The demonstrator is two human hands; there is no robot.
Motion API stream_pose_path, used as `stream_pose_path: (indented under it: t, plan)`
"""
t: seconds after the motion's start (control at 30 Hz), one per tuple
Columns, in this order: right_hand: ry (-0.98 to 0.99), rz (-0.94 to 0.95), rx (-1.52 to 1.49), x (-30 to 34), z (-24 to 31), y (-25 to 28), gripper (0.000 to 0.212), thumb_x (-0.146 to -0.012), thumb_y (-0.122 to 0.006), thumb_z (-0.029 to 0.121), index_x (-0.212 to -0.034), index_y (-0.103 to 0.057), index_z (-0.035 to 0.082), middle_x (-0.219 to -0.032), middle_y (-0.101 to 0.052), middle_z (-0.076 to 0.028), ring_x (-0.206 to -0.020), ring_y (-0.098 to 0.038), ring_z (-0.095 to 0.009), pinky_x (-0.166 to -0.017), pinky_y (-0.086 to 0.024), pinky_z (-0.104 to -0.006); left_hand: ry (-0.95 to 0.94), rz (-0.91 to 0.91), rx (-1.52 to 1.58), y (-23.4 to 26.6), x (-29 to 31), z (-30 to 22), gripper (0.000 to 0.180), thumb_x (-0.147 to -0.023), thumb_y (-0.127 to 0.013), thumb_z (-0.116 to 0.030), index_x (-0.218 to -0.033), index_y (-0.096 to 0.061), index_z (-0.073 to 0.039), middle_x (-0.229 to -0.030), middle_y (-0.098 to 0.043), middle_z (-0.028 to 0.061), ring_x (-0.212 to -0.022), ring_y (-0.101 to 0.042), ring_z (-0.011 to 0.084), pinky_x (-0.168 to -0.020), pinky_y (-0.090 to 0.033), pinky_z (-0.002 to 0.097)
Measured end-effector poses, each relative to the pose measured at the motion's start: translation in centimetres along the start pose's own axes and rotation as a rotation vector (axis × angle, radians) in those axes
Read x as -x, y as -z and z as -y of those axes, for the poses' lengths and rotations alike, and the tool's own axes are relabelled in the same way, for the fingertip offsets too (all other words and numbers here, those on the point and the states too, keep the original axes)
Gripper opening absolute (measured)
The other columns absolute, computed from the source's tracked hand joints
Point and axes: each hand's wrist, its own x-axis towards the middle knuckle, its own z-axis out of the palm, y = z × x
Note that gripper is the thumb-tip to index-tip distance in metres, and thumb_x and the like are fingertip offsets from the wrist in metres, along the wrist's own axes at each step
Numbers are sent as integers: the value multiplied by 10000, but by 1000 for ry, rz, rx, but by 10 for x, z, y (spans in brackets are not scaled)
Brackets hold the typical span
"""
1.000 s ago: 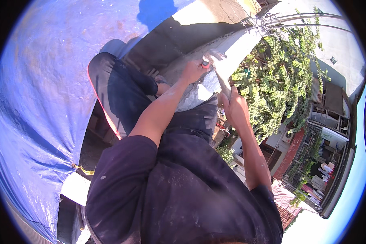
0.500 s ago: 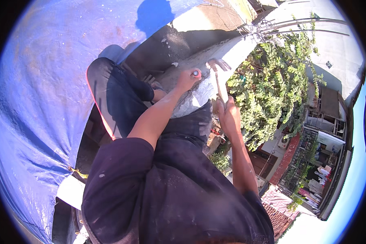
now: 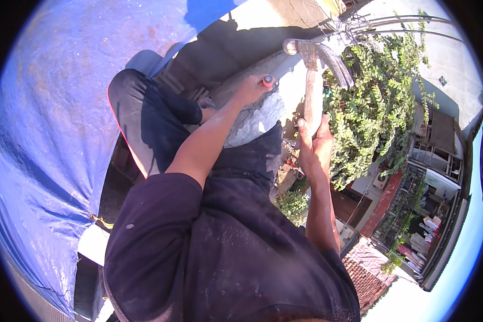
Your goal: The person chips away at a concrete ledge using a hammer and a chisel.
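Note:
My left hand (image 3: 250,90) is wrapped round a chisel (image 3: 268,81), seen end-on, with an orange-red collar around its round grey head. The chisel's tip is hidden below my fist, over the rough, chipped top of a concrete wall (image 3: 260,115). In my right hand (image 3: 315,146) is a claw hammer (image 3: 311,88), gripped low on its wooden handle. The hammer is raised, its worn metal head apart from the chisel, to the right of it and farther up the picture. Its claw points right, toward the leaves.
A large blue tarp (image 3: 64,107) spreads along the left, beside my bent knee (image 3: 139,102). Leafy branches (image 3: 370,112) crowd the wall's right side. Cables (image 3: 402,22) run at the upper right. Houses and a balcony (image 3: 413,214) lie far below on the right.
My right hand has lifted the hammer up and away from the chisel, so its head looks larger. My left hand keeps hold of the chisel, shifted slightly up and right in view.

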Motion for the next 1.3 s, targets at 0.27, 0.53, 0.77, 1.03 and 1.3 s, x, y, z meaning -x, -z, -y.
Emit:
stream_pose_path:
  t: [0.27, 0.53, 0.77, 1.03, 1.3]
  plan:
    - [213, -7, -92, -25, 70, 18, 240, -1053, -609, 251, -1086, -571, 17, -661, -546, 14, -540, -501, -59, -492, -396, -235, 86, -81, 145, 17, -7, 15, 312, -905, -744, -132, -1196, -707, -27, -1100, -723, 48, -1052, -654, 118, -965, -498, 303]
    - [470, -66, 216, -48, 21, -2, 336, -1064, -559, 229, -1185, -481, -75, -665, -630, -150, -546, -624, -231, -520, -484, -363, 73, -73, 129, 12, -11, 11, 324, -877, -770, -142, -1175, -723, -24, -1060, -757, 54, -979, -693, 136, -912, -521, 317]
    - [105, 147, 555, -64, 19, -8, 380, -1030, -593, 293, -1195, -541, -45, -770, -684, -298, -772, -689, -511, -690, -532, -563, 35, -73, 85, 22, -11, 38, 269, -880, -745, -109, -1133, -724, -22, -1053, -747, 52, -992, -680, 122, -930, -509, 305]
    - [459, -122, 176, -63, 30, -6, 203, -1056, -560, 179, -1032, -519, -18, -663, -604, -151, -572, -597, -231, -529, -459, -364, 101, -47, -127, 6, -15, 9, 300, -879, -749, -154, -1157, -733, -43, -1040, -764, 60, -978, -697, 144, -910, -511, 307]
    - [72, 142, 512, -55, 36, -7, 403, -1032, -601, 317, -1155, -549, -63, -704, -646, -248, -607, -649, -399, -611, -499, -487, 60, -115, -95, 13, -9, 26, 400, -804, -846, -260, -1151, -744, -89, -1027, -766, 142, -938, -726, 282, -843, -531, 386]
